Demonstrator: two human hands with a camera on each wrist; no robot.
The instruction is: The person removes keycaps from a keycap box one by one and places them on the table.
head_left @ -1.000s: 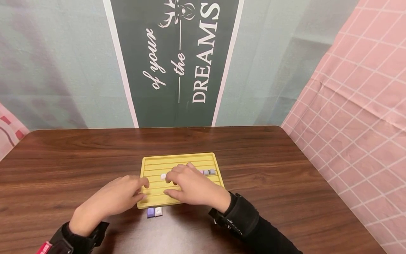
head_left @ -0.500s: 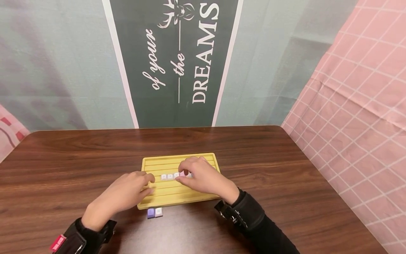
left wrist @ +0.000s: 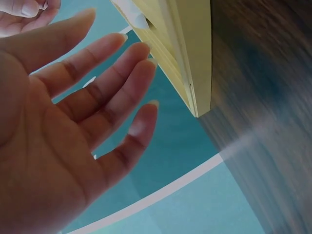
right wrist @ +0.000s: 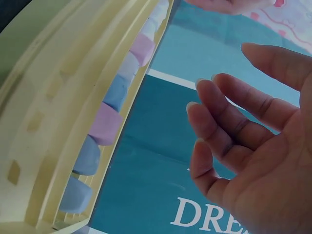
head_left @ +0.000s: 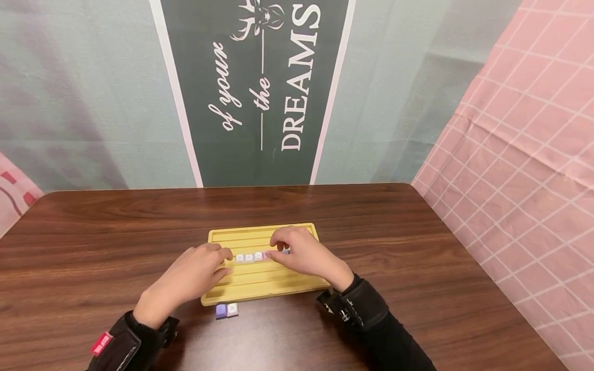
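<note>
A row of keycaps, white ones (head_left: 249, 258) at the left, runs along one channel of a yellow ridged tray (head_left: 260, 292). Farther right, the right wrist view shows pink (right wrist: 106, 124) and grey-blue keycaps (right wrist: 75, 195) in the same row. My right hand (head_left: 306, 253) hovers over the right part of the row, fingers loosely bent and holding nothing. Over the tray's left edge is my left hand (head_left: 197, 270), its fingers (left wrist: 112, 92) relaxed and apart, near the row's left end. The right hand covers part of the row in the head view.
A purple keycap (head_left: 220, 311) and a white keycap (head_left: 232, 309) lie side by side on the brown wooden table (head_left: 394, 247), just in front of the tray. Behind the table hangs a printed cloth (head_left: 250, 170); a pink checked cloth (head_left: 510, 206) hangs at the right.
My right hand has moved right and away from me, uncovering several keycaps in the row. The left hand has shifted right and slightly away from me, over the tray's left edge.
</note>
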